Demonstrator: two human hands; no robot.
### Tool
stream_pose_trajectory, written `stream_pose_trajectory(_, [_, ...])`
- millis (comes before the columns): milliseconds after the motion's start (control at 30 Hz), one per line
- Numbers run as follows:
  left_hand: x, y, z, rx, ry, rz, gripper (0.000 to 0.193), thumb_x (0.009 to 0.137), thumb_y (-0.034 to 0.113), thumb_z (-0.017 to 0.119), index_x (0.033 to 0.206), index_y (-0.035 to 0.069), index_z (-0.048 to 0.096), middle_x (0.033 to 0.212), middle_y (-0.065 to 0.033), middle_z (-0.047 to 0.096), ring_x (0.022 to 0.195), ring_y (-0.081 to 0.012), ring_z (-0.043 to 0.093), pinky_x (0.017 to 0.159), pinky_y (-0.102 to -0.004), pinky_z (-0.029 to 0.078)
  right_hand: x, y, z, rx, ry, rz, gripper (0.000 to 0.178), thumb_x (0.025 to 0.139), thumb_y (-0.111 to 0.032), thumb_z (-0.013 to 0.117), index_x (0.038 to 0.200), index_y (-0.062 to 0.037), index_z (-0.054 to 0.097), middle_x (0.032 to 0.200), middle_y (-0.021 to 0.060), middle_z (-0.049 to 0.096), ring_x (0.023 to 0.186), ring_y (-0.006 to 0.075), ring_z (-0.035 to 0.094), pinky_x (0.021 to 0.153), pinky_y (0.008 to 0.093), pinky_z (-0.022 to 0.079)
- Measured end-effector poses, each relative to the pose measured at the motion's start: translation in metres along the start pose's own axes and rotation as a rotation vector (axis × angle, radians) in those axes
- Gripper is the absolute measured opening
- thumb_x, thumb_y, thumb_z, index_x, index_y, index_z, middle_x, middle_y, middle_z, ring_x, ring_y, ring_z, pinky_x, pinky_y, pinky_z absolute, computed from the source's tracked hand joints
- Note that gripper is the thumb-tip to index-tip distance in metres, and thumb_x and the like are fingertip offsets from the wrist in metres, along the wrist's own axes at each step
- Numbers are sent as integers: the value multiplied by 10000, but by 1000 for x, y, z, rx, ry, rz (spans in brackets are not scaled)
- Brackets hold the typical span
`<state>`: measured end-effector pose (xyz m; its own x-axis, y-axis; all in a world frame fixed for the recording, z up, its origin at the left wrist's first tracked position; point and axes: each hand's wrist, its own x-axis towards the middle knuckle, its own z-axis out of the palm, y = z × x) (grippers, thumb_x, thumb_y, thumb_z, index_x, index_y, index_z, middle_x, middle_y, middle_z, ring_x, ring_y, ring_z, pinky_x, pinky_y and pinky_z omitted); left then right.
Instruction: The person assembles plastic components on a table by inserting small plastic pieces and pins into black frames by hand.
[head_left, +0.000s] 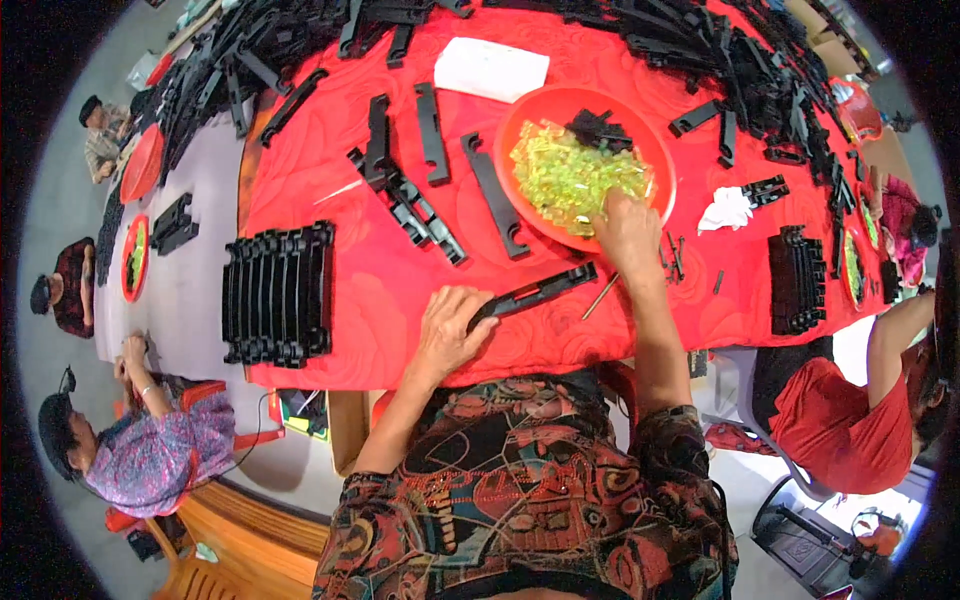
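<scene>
My left hand (452, 328) is closed round the near end of a long black plastic bar (540, 292), which lies tilted just above the red cloth. My right hand (627, 232) reaches into a round red bowl (668, 200). Its fingers are bunched together among small clear yellow-green pieces (565, 185); the fingertips are partly hidden, so what they pinch cannot be made out. Small black parts (600, 130) sit at the bowl's far side. Below the bowl, a thin rod-like tool (600, 297) rests between my hands.
Loose black bars (490, 195) lie beyond my left hand. A neat row of bars (278, 295) stands at left, another stack (797, 280) at right. A white sheet (490, 68), crumpled tissue (725, 208) and heaped bars (690, 40) are farther off. People sit on both sides.
</scene>
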<state>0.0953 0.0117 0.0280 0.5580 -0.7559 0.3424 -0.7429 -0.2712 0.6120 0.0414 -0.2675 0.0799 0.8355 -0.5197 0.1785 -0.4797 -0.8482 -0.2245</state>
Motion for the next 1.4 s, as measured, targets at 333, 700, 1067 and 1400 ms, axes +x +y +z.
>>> stream_pose_trajectory(333, [0,-1,0,-6,-19,-13,333,710,164,699,1012,55,611,939,-91,571,884,-283,531,757,-399,415,-28,-10,-13,488,261,-6,237,790,-51,578,1018,-16,520,782,116,614,699,220,608,607,333,479])
stream_pose_trajectory(700, [-4,8,0,-46,-53,40,315,689,114,664,989,40,605,942,-102,577,870,-277,526,768,-388,393,-121,-50,30,979,209,176,107,794,-13,646,874,-39,580,765,26,556,645,109,511,582,245,410])
stream_pose_trajectory(1067, [-3,22,9,147,53,216,307,684,127,705,979,84,633,1038,-103,526,892,-277,516,782,-418,396,-130,-59,49,573,298,-48,167,727,-90,702,863,-97,606,840,34,593,849,241,521,784,372,355])
stream_pose_trajectory(1400, [1,22,22,203,26,211,310,693,81,656,1003,78,639,955,-67,541,838,-242,516,764,-385,405,-133,-55,57,457,295,-126,170,737,-86,686,887,-98,606,867,45,591,880,251,519,787,380,356])
